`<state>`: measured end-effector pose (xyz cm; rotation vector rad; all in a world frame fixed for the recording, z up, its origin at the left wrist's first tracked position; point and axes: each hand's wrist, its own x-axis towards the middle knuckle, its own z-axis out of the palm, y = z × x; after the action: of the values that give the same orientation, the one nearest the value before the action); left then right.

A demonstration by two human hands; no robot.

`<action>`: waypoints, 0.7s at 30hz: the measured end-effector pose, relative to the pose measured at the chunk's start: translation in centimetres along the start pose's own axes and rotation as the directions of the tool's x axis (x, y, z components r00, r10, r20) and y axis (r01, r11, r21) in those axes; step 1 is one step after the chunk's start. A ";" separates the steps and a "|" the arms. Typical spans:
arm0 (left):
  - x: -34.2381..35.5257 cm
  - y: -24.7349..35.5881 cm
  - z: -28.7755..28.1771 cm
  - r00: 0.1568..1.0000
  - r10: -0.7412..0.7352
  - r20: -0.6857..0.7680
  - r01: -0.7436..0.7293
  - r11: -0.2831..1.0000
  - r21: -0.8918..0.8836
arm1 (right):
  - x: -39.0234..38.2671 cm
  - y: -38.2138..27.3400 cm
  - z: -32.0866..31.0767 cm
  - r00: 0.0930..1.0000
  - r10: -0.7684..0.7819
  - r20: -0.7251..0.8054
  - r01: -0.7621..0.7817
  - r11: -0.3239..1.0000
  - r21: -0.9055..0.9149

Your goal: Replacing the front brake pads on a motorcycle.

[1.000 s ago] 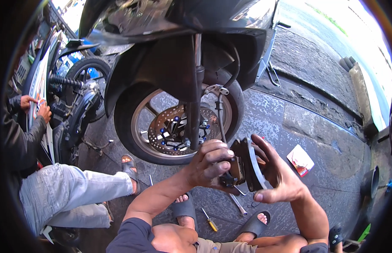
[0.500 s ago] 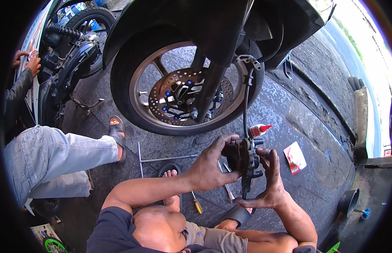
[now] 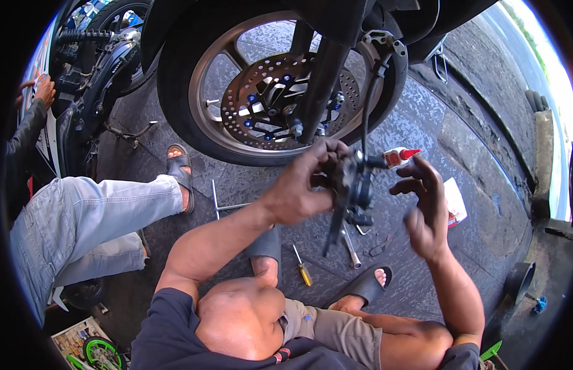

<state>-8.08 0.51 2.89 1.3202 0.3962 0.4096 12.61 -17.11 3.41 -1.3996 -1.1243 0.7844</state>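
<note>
A black brake caliper (image 3: 360,191) hangs on its hose (image 3: 368,111), below the fork of a motorcycle's front wheel. Around its left side the fingers of my left hand (image 3: 305,185) are closed, partly hidden behind it. My right hand (image 3: 425,206) is off the caliper, a little to its right, with fingers apart and curved and nothing seen in them. Motion blurs both the caliper and this hand. Above the caliper stands the front wheel (image 3: 197,123) with its drilled brake disc (image 3: 262,80). A small white bottle with a red tip (image 3: 400,156) lies just behind my right fingers.
On the floor lie a yellow-handled screwdriver (image 3: 305,273), a metal wrench (image 3: 351,250), a T-handle wrench (image 3: 216,200) and a red-and-white packet (image 3: 454,200). To the left, a person in light jeans (image 3: 114,200) works at another motorcycle (image 3: 95,86). A black container (image 3: 519,280) stands at right.
My right hand has come off the caliper and moved right. My left hand still holds the caliper, now tilted and higher in the picture. The view has shifted.
</note>
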 end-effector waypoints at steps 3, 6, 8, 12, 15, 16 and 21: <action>-0.4 1.5 -2.5 0.988 -0.150 0.038 0.153 0.983 -0.100 | 0.7 4.3 1.6 0.899 0.426 0.104 -0.317 0.796 -0.516; -0.4 2.3 -3.2 0.989 -0.149 -0.014 0.147 0.985 -0.088 | 0.2 9.8 7.3 0.584 0.733 0.349 -0.010 0.437 -0.899; -0.4 2.4 -3.1 0.988 -0.148 -0.034 0.145 0.986 -0.077 | -1.3 13.1 11.9 0.517 0.749 0.414 0.095 0.431 -0.897; -1.2 2.9 -3.4 0.984 -0.169 -0.052 0.161 0.978 -0.136 | -3.2 16.8 16.8 0.574 0.645 0.505 0.157 0.518 -0.840; -1.2 3.0 -3.7 0.992 -0.128 -0.017 0.121 0.970 -0.211 | -2.1 16.7 18.2 0.656 0.634 0.409 0.108 0.457 -0.883; -1.2 3.0 -3.7 0.987 -0.149 -0.053 0.132 0.960 -0.247 | -1.4 16.4 18.8 0.645 0.609 0.461 0.112 0.521 -0.846; -0.9 1.7 -3.8 0.992 -0.033 -0.121 0.014 0.987 -0.158 | 1.1 16.7 24.4 0.601 0.532 0.596 -0.023 0.757 -0.653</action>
<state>-10.87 3.64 3.85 1.1392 0.4728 0.4943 -6.42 -6.45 -16.59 -1.8773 -1.9560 1.4498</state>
